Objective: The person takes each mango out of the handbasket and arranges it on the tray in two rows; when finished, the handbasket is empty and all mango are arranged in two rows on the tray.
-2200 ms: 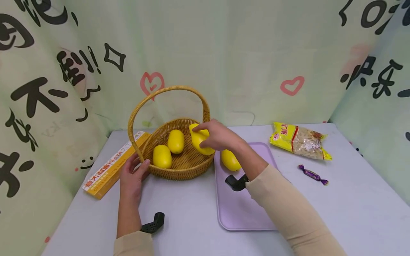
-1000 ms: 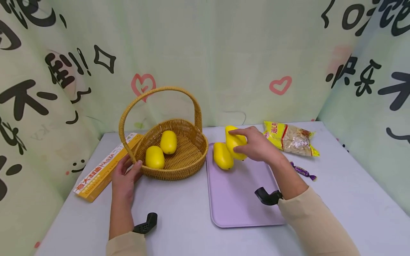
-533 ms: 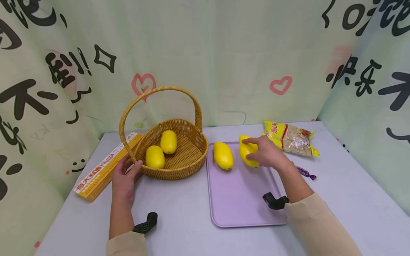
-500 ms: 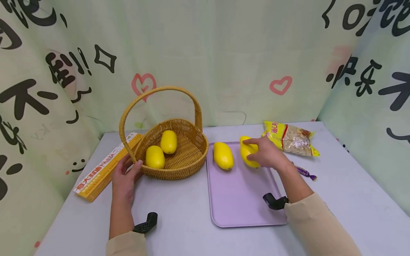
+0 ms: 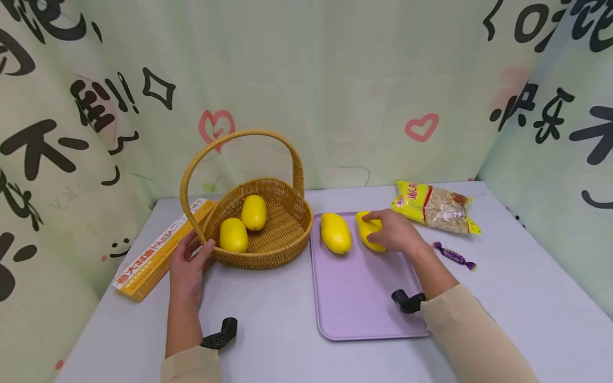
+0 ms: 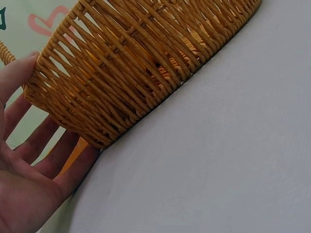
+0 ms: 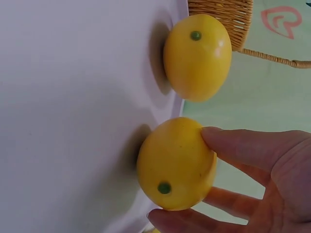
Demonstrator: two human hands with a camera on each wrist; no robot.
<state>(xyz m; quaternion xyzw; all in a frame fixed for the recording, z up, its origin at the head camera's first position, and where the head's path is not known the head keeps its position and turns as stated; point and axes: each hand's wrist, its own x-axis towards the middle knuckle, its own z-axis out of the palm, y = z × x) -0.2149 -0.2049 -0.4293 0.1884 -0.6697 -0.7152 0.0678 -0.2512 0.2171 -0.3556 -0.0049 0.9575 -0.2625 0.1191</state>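
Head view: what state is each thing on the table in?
Wicker basket: upright, gripped by left hand, two yellow fruits inside
Lilac tray: lying flat
Loose yellow fruit: resting on tray
Gripped yellow fruit: in right hand, at tray's far end
Pasta box: lying flat
Snack bag: lying flat, apparently unopened
Candy: wrapped

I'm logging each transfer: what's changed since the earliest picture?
The right hand has carried one yellow fruit rightward from the basket to the purple tray, beside another fruit, and still holds it. The left hand stays at the basket's rim; two fruits remain inside. Pasta box, snack bag and candy lie as before.
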